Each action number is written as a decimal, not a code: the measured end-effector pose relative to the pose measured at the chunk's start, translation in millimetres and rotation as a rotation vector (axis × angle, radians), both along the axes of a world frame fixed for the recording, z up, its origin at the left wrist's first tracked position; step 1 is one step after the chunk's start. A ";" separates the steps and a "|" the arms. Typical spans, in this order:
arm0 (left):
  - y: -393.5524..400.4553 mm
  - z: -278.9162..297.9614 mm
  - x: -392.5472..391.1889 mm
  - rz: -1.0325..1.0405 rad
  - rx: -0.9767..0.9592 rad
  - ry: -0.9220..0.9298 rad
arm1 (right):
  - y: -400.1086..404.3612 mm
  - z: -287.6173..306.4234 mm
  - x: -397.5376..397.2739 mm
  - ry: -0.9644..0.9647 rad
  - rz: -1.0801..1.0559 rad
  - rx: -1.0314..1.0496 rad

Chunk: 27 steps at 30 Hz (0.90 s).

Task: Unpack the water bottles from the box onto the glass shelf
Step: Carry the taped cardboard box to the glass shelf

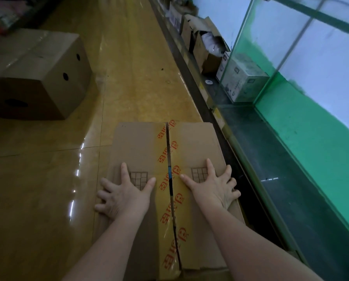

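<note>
box (141, 159): sitting on the floor right beside the glass shelf (303, 179) — flaps closed, tape slit, no bottles showing yet
left hand (123, 195): you're pressing it flat, fingers spread
right hand (212, 183): same — probably steadying before opening

The brown cardboard box (141, 151) stands on the yellow tiled floor (48, 179), flaps shut, its yellow red-printed tape slit along the centre seam. Just right runs the glass shelf (303, 199), dark-surfaced.
</note>
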<state>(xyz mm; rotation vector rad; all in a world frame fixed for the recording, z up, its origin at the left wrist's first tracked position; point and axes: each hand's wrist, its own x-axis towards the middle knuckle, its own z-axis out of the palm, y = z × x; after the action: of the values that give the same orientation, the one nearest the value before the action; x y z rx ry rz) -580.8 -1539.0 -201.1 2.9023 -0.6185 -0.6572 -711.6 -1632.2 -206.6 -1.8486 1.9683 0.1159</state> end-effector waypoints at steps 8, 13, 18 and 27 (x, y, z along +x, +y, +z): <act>0.9 0.4 2.5 -0.007 -0.073 0.012 | 1.2 -0.4 -4.0 -0.045 0.041 -0.040; 7.0 5.8 -0.1 -0.114 -0.089 0.002 | -2.8 7.0 -9.8 -0.088 0.074 0.040; 7.1 15.7 -16.3 -0.333 -0.085 -0.099 | -4.8 14.2 -9.3 -0.048 0.130 0.095; -1.7 40.1 -25.0 -0.562 -0.174 -0.125 | 2.4 41.2 26.7 -0.049 0.394 -0.070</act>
<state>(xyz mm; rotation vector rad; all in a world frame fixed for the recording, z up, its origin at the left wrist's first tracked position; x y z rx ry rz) -605.7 -1540.7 -161.0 2.6170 -1.4542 -0.4370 -684.9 -1629.8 -165.4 -2.2418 1.5711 0.1193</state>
